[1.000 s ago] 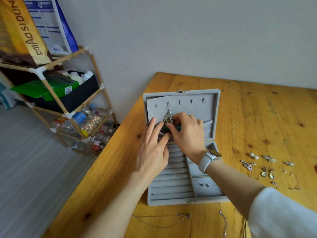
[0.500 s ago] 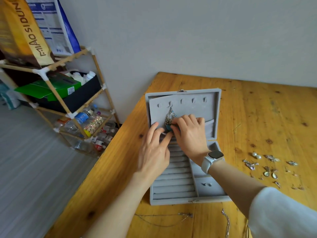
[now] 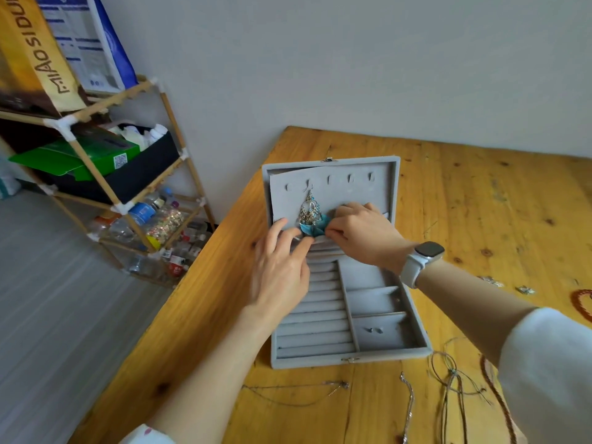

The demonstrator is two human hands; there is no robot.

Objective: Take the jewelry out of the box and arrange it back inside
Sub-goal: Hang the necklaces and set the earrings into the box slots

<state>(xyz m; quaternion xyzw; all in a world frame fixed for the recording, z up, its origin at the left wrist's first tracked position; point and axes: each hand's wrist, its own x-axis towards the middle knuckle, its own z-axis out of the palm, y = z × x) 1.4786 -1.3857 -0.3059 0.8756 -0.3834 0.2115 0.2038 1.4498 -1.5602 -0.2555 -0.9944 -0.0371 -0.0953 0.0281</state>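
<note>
A grey velvet jewelry box lies open on the wooden table, its lid tilted back with a row of small hooks. A silver dangling pendant with a teal tassel hangs from one hook in the lid. My right hand pinches the teal tassel at its lower end. My left hand lies with straight fingers at the lid pocket's edge, fingertips touching the tassel from the left. A small pair of studs sits in the box's front right compartment.
Thin chains and cords lie on the table in front of the box. Small earrings are scattered at the right, by a reddish bead strand. A bamboo shelf with bottles stands left of the table's edge.
The view has moved closer and shifted. The teal tassel is now drawn out below the pendant between my hands; my left fingers have slid right against it.
</note>
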